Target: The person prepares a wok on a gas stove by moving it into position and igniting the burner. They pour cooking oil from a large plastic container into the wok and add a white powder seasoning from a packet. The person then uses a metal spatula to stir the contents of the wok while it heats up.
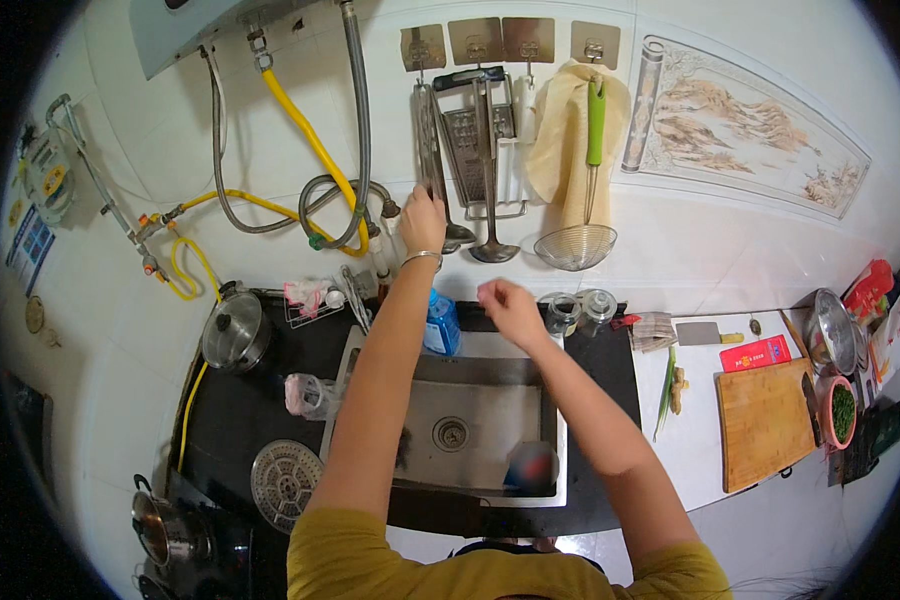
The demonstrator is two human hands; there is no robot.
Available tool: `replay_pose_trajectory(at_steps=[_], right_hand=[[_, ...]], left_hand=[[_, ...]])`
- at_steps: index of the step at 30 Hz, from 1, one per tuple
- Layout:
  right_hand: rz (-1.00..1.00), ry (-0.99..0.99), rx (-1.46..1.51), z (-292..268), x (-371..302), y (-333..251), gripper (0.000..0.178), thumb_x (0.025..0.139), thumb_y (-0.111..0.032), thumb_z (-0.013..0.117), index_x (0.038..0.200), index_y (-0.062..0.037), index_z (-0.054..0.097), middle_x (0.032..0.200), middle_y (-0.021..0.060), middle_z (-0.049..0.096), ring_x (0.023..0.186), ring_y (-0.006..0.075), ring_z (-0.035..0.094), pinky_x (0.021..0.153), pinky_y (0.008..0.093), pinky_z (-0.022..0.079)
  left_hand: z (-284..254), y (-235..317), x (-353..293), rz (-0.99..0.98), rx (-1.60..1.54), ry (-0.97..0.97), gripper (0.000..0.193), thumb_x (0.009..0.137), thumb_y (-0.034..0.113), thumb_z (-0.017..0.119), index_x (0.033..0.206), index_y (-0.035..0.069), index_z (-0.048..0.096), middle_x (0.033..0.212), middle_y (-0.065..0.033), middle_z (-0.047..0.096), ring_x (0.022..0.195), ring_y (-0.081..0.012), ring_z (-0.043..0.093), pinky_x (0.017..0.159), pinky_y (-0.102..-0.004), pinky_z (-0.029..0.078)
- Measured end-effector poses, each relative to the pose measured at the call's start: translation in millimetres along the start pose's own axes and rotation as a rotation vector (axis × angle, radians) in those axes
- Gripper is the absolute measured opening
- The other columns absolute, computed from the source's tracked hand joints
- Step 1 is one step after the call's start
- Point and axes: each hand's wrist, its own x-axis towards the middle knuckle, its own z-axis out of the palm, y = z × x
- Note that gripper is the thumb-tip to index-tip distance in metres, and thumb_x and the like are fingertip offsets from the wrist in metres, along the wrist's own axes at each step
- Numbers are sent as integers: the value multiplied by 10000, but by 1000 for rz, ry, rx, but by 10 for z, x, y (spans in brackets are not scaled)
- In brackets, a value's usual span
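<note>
My left hand (423, 226) is raised to the wall, fingers closed around the lower end of a long metal utensil (427, 135) that looks like tongs. Beside it hang a spatula-like tool (456, 234), a ladle (490, 190) and a metal grater (467, 140). My right hand (513, 314) hovers over the back edge of the sink (470, 412), its fingers curled and slightly blurred; anything in them is hidden. Between my arms stands a blue bottle (442, 328). A green-handled strainer (576, 247) hangs in front of a pale cloth (562, 130).
Two glass jars (597, 308) stand behind the sink's right corner. Further right lie a cleaver (698, 333), green onion (665, 392), ginger (679, 389) and a cutting board (767, 425). A lidded pot (236, 330) and a perforated metal disc (284, 484) are on the left counter.
</note>
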Motion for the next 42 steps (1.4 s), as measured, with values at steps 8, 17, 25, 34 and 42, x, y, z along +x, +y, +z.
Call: replay_pose_trajectory(at_steps=[8, 17, 25, 34, 42], right_hand=[[-191, 152, 74, 166, 927, -357, 245, 858, -165, 526, 1024, 12, 562, 786, 108, 612, 694, 179, 581, 642, 297, 459], [-54, 380, -85, 813, 1693, -334, 332, 831, -170, 487, 1050, 79, 493, 953, 280, 575, 929, 419, 548, 820, 458, 419], [-155, 191, 354, 853, 1575, -328, 230, 907, -209, 442, 797, -28, 530, 577, 84, 537, 539, 202, 545, 520, 330, 428], [-262, 304, 520, 780, 1229, -723, 216, 914, -198, 463, 828, -16, 543, 575, 40, 505, 508, 107, 472, 478, 254, 385], [-104, 387, 616, 112, 301, -414, 210, 936, -227, 437, 838, -53, 502, 625, -10, 469, 480, 53, 422, 412, 193, 355]], left_hand=[[-671, 153, -159, 123, 16, 94, 248, 848, 235, 521, 728, 23, 475, 533, -169, 540, 506, -364, 563, 459, -432, 448], [-1455, 533, -344, 181, -218, 28, 256, 865, 179, 523, 699, -2, 451, 515, -176, 489, 477, -356, 518, 427, -405, 371], [-1865, 485, -623, 154, -314, -37, 230, 855, 119, 530, 691, 5, 415, 518, -163, 491, 463, -349, 519, 415, -399, 375], [-1779, 483, -563, 181, -269, -12, 236, 855, 147, 526, 694, 2, 431, 548, -180, 522, 483, -365, 529, 430, -423, 390], [-1132, 412, -171, 107, -155, -80, 251, 845, 218, 503, 715, 4, 492, 545, -180, 544, 510, -385, 541, 479, -449, 429]])
